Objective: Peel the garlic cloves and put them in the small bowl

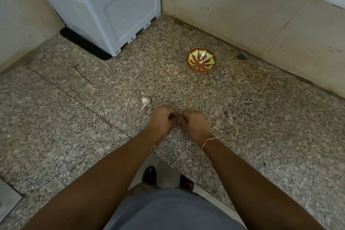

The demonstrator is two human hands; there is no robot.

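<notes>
Both hands meet knuckle to knuckle above the speckled granite counter (242, 117). The left hand (162, 120) and the right hand (194, 123) each have their fingers curled in tight, fingertips pressed together around something small between them; what they pinch is hidden by the fingers, so I cannot tell whether it is a clove. A red-and-white thread (209, 141) circles the right wrist.

Just beyond the left hand, apart from it, a garlic bulb (145, 101) lies on the counter: small, white, papery, its thin stem pointing toward the person. The small bowl (201, 59) sits well apart, farther back to the right near the wall, red with a yellow-green splash pattern inside. A white appliance (104, 9) stands in the back left corner.
</notes>
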